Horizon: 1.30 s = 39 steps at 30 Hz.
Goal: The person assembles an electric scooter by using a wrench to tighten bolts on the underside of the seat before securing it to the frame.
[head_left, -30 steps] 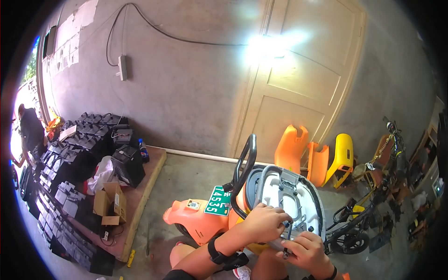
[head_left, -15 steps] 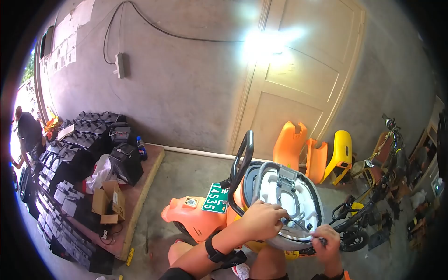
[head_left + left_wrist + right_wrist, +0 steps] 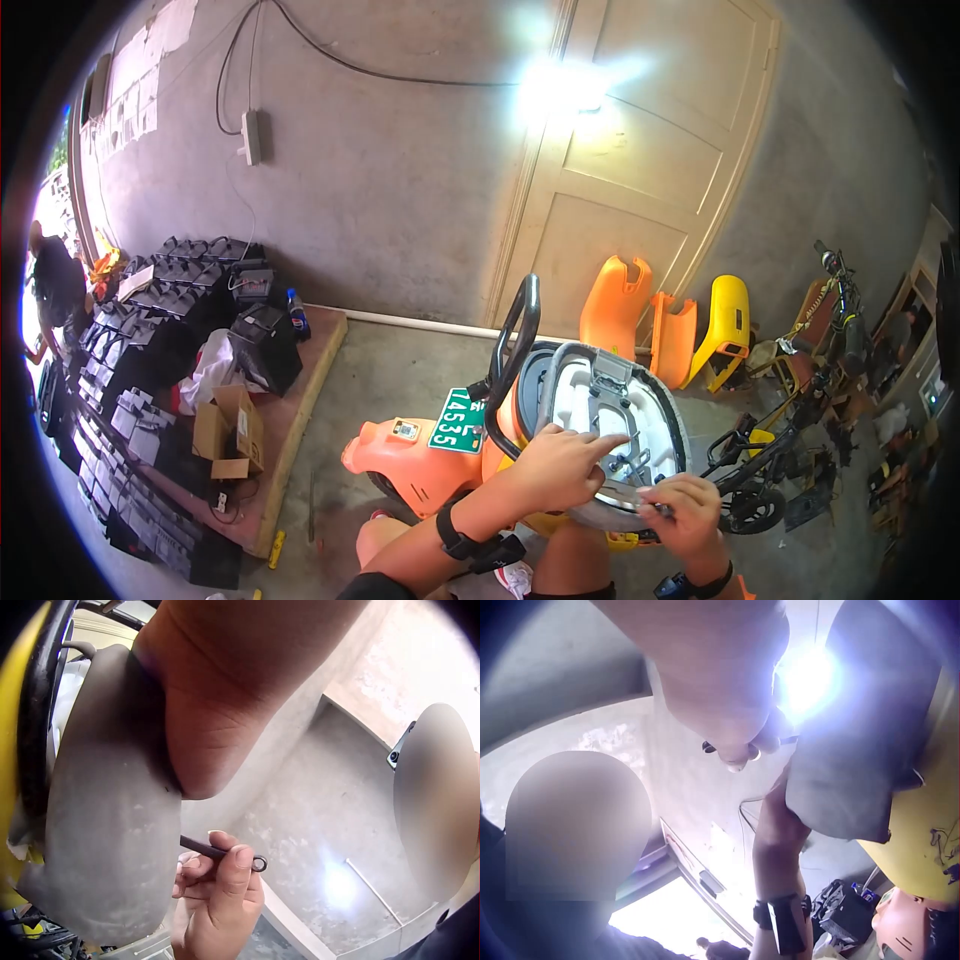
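An upturned seat [image 3: 596, 362], with a grey rim and white underside, rests on the orange scooter [image 3: 405, 460]. Over its near part is my left hand [image 3: 555, 468], index finger stretched across the white hollow; its other fingers are partly hidden. At the seat's near right edge my right hand [image 3: 690, 512] pinches a dark ring-ended wrench. The left wrist view shows that wrench [image 3: 259, 863] between the thumb and fingers of the right hand [image 3: 221, 907], beside the seat's grey outer side [image 3: 112, 802]. Small metal hardware [image 3: 625, 466] lies inside the seat, its details unclear.
Black handlebar-like tube [image 3: 515, 340] rises left of the seat. Orange panels [image 3: 615, 310] and a yellow one [image 3: 722, 325] lean by the door. Black batteries [image 3: 265, 350] and a carton [image 3: 228, 435] stand left; a person [image 3: 60, 285] is at the far left.
My right hand has moved right and slightly up with the wrench, away from my left hand. My left index finger has straightened. The head view has shifted slightly.
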Each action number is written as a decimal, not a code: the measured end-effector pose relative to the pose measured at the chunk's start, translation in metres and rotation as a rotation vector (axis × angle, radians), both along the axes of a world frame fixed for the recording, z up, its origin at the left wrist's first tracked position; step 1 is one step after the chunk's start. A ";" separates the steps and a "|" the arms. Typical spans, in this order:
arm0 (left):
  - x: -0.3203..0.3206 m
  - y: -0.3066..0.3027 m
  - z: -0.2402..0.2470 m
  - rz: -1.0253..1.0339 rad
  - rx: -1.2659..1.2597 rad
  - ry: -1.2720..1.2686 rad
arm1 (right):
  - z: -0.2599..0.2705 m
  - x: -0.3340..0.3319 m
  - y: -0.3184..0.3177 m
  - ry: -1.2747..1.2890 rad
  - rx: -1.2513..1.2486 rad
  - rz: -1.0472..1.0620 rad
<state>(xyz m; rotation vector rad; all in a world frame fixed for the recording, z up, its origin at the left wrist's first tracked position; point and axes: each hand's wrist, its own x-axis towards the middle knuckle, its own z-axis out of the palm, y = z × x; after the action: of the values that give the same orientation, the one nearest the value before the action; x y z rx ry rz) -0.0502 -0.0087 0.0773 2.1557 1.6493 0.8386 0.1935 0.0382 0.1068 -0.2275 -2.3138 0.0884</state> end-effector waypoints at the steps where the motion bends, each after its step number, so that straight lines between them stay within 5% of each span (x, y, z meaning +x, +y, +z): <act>1: 0.000 0.003 -0.009 -0.025 0.068 0.003 | -0.001 -0.004 -0.005 -0.039 0.052 -0.006; 18: -0.003 -0.001 -0.003 -0.059 0.110 -0.028 | -0.007 -0.008 -0.017 -0.141 0.119 0.033; 33: -0.002 0.001 -0.005 -0.018 0.116 -0.034 | -0.026 0.046 -0.004 0.017 -0.525 -0.072; 39: -0.003 0.000 -0.006 -0.051 0.120 -0.044 | -0.033 0.045 -0.004 0.116 -0.560 -0.073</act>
<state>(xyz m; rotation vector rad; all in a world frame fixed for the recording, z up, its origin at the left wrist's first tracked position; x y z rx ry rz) -0.0536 -0.0086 0.0712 2.2317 1.5532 0.9863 0.2384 0.0338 0.0741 -0.5703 -2.1157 0.6971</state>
